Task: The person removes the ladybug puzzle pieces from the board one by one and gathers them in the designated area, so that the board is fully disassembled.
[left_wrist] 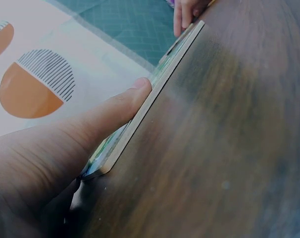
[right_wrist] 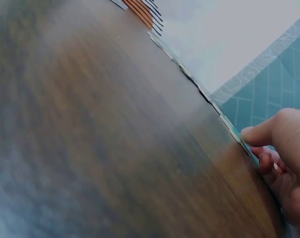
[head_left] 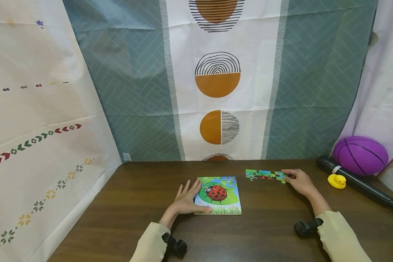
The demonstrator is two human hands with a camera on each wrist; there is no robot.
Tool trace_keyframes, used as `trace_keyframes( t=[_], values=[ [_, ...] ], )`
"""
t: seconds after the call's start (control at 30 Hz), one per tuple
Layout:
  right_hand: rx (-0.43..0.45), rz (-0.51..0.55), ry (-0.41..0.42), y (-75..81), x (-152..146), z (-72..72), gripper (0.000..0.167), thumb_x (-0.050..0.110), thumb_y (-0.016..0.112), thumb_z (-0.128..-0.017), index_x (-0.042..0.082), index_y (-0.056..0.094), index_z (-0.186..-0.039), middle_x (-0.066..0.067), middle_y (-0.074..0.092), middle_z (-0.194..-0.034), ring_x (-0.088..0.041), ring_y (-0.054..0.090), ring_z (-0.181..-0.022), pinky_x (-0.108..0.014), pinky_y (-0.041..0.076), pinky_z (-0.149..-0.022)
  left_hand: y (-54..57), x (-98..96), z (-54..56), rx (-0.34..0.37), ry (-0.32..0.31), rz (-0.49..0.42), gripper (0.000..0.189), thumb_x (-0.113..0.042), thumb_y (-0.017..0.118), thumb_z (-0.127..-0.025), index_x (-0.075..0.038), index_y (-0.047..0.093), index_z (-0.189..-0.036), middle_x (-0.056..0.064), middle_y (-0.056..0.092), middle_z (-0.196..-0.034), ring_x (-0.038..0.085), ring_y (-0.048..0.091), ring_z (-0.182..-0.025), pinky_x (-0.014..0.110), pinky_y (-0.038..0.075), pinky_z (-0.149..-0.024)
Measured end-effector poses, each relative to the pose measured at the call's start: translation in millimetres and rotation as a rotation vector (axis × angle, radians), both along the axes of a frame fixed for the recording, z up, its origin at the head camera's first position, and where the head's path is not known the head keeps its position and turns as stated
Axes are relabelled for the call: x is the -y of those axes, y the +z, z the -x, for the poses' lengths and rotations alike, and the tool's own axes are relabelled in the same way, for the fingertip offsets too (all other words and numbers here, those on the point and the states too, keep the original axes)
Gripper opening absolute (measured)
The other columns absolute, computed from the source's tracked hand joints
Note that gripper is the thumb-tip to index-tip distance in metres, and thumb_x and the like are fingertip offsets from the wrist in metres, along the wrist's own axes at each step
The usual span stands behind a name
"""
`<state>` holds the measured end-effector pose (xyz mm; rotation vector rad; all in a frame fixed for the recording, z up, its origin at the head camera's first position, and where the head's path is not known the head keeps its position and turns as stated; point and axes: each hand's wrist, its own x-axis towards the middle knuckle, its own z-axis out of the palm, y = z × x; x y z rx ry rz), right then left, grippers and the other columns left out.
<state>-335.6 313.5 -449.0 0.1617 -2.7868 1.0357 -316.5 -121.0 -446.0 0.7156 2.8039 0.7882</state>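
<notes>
A square ladybug picture board (head_left: pixel 217 193) lies flat on the wooden table. My left hand (head_left: pixel 186 200) rests at its left side, fingers spread along that edge and thumb across the lower corner. In the left wrist view the thumb (left_wrist: pixel 132 96) presses on the board's top beside its thick pale edge. Farther right, a short row of green and blue jigsaw puzzle pieces (head_left: pixel 265 175) lies on the tabletop. At its right end my right hand (head_left: pixel 299 181) pinches a puzzle piece (head_left: pixel 279 176) between thumb and fingers, close to the neighbouring pieces.
On the right stand a yellow rubber duck (head_left: pixel 336 181), a long black tube (head_left: pixel 360 185) and a purple ball (head_left: pixel 360 155). A patterned cloth (head_left: pixel 144 91) hangs behind the brown table (head_left: pixel 144 189), and a white cloth (head_left: pixel 36 163) borders its left side.
</notes>
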Motion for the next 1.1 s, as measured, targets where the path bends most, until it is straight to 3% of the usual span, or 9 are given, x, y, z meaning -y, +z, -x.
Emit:
trace_keyframes(
  t=[0.17, 0.33, 0.5, 0.9, 1.1],
  values=[
    [0.000, 0.091, -0.037, 1.2, 7, -3.0, 0.041, 0.014, 0.048, -0.102, -0.009, 0.050, -0.136, -0.035, 0.046, -0.129, -0.039, 0.051, -0.102, -0.036, 0.047, -0.073, -1.5, 1.3, 0.7, -0.002, 0.000, -0.002, 0.113, -0.065, 0.073, -0.073, -0.012, 0.019, -0.157, 0.007, 0.010, -0.166, 0.043, 0.000, -0.152, 0.065, -0.002, -0.119],
    [-0.041, 0.151, -0.043, 8.8, 38, -6.9, 0.038, 0.014, 0.050, -0.101, -0.004, 0.053, -0.135, -0.029, 0.045, -0.131, -0.032, 0.048, -0.101, -0.029, 0.044, -0.070, -2.3, 2.2, 1.1, -0.004, 0.007, -0.004, 0.113, -0.065, 0.074, -0.073, -0.012, 0.020, -0.157, 0.007, 0.010, -0.166, 0.042, -0.001, -0.152, 0.065, -0.002, -0.119],
    [-0.069, 0.207, 0.007, 14.4, 79, -9.1, 0.033, 0.012, 0.058, -0.098, 0.000, 0.061, -0.128, -0.024, 0.053, -0.124, -0.027, 0.049, -0.097, -0.027, 0.044, -0.068, -1.8, 2.3, 1.2, -0.001, 0.004, -0.003, 0.114, -0.067, 0.073, -0.073, -0.012, 0.019, -0.157, 0.007, 0.010, -0.166, 0.042, -0.001, -0.152, 0.064, -0.002, -0.119],
    [-0.022, 0.316, 0.121, 5.7, 155, -9.4, 0.026, 0.008, 0.060, -0.096, 0.000, 0.066, -0.119, -0.017, 0.060, -0.110, -0.018, 0.052, -0.088, -0.029, 0.045, -0.072, -2.8, 3.5, 1.4, 0.001, 0.011, -0.017, 0.114, -0.067, 0.073, -0.072, -0.013, 0.020, -0.157, 0.006, 0.010, -0.166, 0.041, -0.001, -0.152, 0.064, -0.002, -0.119],
    [-0.021, 0.323, 0.153, 5.7, 193, -11.5, 0.025, 0.008, 0.064, -0.093, 0.003, 0.069, -0.117, -0.015, 0.061, -0.110, -0.022, 0.051, -0.093, -0.032, 0.044, -0.075, -3.7, 2.4, 1.7, 0.004, 0.012, -0.015, 0.115, -0.069, 0.072, -0.071, -0.012, 0.021, -0.157, 0.007, 0.011, -0.166, 0.042, -0.001, -0.152, 0.064, -0.002, -0.120]
  ],
)
